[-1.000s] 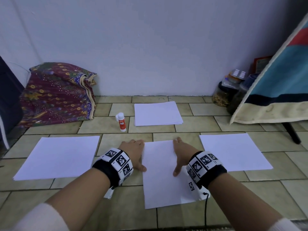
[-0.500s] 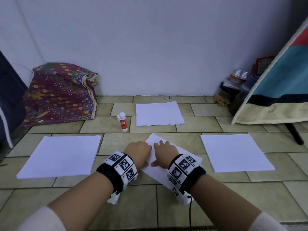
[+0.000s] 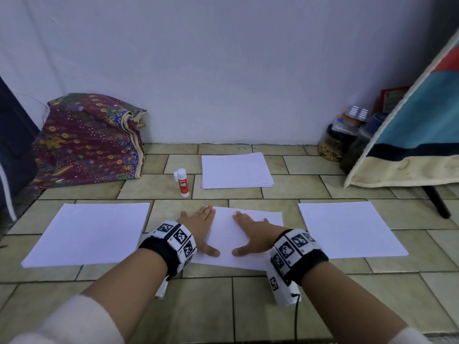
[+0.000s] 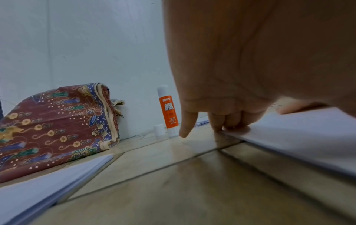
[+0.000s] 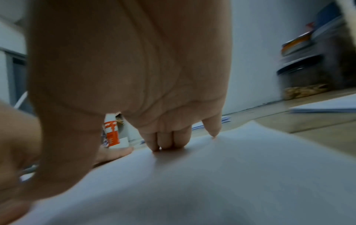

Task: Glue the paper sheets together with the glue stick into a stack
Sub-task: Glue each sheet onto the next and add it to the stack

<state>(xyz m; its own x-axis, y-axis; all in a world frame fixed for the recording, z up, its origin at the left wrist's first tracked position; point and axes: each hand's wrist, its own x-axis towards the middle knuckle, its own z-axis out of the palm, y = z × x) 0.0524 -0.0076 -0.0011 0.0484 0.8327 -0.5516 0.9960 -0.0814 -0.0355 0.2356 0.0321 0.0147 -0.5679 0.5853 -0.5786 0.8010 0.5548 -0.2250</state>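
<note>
The tiled floor (image 3: 298,306) is carrying four paper sheets or piles, an upright glue stick (image 3: 183,182), folded patterned cloth (image 3: 87,137), and jars (image 3: 332,145).

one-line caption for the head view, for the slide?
Both hands, left hand and right hand, press flat on the center sheet on the tiled floor; glue stick stands uncapped behind.

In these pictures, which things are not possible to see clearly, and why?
- Middle sheet: head view, left hand and right hand cover parts; glue underneath cannot be seen.
- Glue stick: right wrist view, blurred, mostly hidden by the palm.
- Jars: head view, partly behind the cloth; contents unclear.
</note>
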